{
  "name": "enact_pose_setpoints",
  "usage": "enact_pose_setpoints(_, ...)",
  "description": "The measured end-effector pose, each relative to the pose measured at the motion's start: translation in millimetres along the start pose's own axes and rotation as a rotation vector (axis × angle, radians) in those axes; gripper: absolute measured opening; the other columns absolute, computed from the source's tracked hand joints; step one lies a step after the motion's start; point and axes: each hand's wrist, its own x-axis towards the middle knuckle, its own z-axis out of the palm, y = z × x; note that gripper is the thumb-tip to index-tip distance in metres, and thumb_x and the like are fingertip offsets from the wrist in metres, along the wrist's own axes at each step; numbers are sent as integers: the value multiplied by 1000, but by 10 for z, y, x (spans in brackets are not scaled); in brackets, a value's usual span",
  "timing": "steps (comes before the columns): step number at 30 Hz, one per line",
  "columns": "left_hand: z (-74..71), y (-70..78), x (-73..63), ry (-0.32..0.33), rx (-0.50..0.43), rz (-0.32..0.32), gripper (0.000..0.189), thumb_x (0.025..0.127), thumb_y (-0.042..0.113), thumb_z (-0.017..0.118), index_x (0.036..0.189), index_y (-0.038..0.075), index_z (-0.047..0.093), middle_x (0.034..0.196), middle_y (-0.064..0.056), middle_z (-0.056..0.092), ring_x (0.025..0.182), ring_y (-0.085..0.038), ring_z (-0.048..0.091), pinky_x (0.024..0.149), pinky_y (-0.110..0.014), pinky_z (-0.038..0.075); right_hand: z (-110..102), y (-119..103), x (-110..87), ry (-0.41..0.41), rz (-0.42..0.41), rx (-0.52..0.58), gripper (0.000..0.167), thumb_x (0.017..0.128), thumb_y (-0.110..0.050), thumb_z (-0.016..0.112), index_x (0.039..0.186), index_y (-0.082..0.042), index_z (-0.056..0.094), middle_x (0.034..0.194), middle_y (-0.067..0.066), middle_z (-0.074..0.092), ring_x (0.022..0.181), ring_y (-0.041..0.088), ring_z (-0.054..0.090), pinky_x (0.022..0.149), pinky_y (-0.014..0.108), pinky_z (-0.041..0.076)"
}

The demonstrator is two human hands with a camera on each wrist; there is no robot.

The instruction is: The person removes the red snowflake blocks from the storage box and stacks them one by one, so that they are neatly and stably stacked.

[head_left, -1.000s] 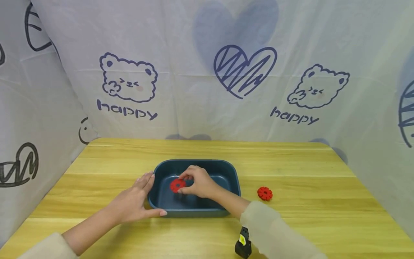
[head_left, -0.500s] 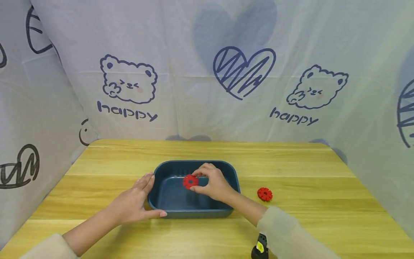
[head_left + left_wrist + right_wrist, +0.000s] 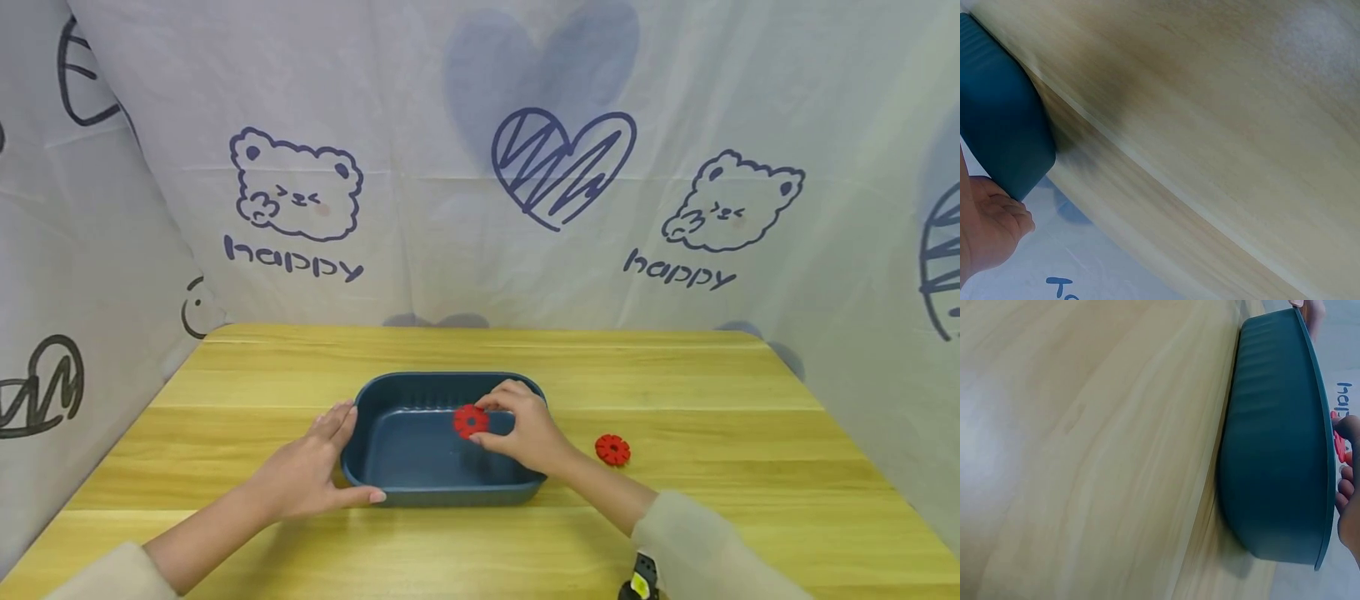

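Observation:
My right hand [image 3: 531,429] pinches a red notched plastic disc [image 3: 471,422] with a hole in its middle, between thumb and fingers. Disc and fingertips are over the inside of a dark teal rectangular bin [image 3: 405,458], toward its right part. In the right wrist view, the disc [image 3: 1339,447] shows just past the bin's rim, partly hidden by the fingers. My left hand [image 3: 303,471] rests against the bin's left end, fingers straight along that side and thumb stretched along the front rim. A second red notched disc [image 3: 612,450] lies on the table to the right of the bin.
The bin stands on a light wood-grain table [image 3: 720,500]. A white cloth [image 3: 435,233] with bear and heart drawings hangs behind and at the sides. A small black device with a yellow mark [image 3: 640,577] is by my right sleeve.
My right hand has moved to the right across the bin, carrying the pinched red disc with it. The left hand, the bin and the disc on the table have stayed in place.

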Motion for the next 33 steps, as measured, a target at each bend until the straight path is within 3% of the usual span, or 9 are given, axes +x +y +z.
enact_pose_setpoints(9,-27,10,1,-7,0,0,109,72,72,58,138,-12,33,145,-31,28,129,-50,34,90,-56,45,-147,61,-144,28,-10,-8,32,70,-14,81,98,-4,69,92,3,60,87,21,58,77,35,54)
enact_pose_setpoints(23,-31,8,3,-19,8,-9,111,71,73,56,139,-11,32,146,-31,27,129,-51,34,91,-56,45,-415,216,-356,151,-14,-81,34,64,-9,84,95,-3,69,92,4,63,83,18,58,73,29,54)
enact_pose_setpoints(28,-35,12,1,-10,9,-8,110,71,73,57,138,-11,33,146,-31,28,128,-51,35,91,-57,45,-548,324,-418,213,38,-111,36,63,-8,84,95,-1,69,92,6,64,84,22,60,75,32,55)
enact_pose_setpoints(33,-35,17,-1,-11,7,-3,110,71,73,57,138,-11,34,145,-30,29,128,-51,35,92,-57,44,-676,405,-519,224,95,-132,37,64,-7,83,98,0,69,94,7,64,85,23,61,77,39,55)
